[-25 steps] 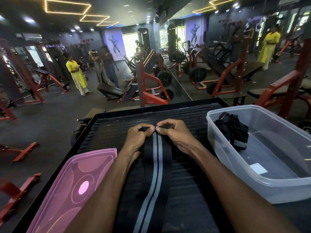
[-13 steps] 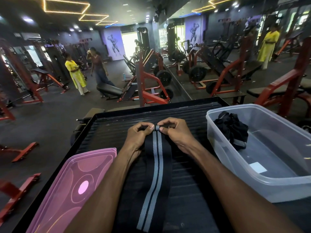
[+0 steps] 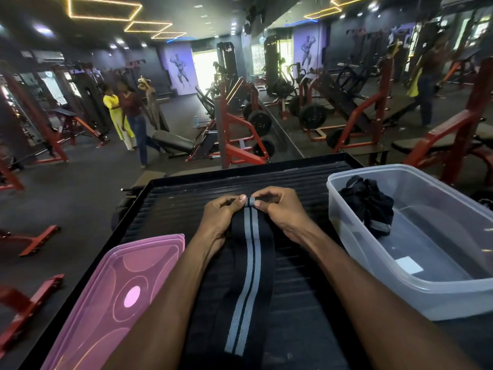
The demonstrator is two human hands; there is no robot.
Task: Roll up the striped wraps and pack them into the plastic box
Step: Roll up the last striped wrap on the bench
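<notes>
- Head camera shows my left hand (image 3: 222, 217) and right hand (image 3: 280, 209) both pinched onto the far end of the striped wrap (image 3: 246, 276), thumbs meeting at the small first turn of the roll.
- That wrap lies flat along the ribbed black platform (image 3: 176, 209), running from my fingertips back toward me between my forearms.
- Risk one, as I judge it: the roll starts crooked. If one thumb pushes ahead of the other, the grey stripes will spiral off-line and the roll will cone out.
- Risk two: the start is tiny and loosely tucked, so easing my pinch could let it spring open.
- Risk three: the long tail may bunch or skew on the ribs as I roll toward myself.
- Clear plastic box (image 3: 453, 297) sits to my right, open, holding one dark bundled wrap (image 3: 369, 206) in its far-left corner; a white label shows on its floor.
- Pink lid (image 3: 112, 303) lies separately at my left, holding nothing.
</notes>
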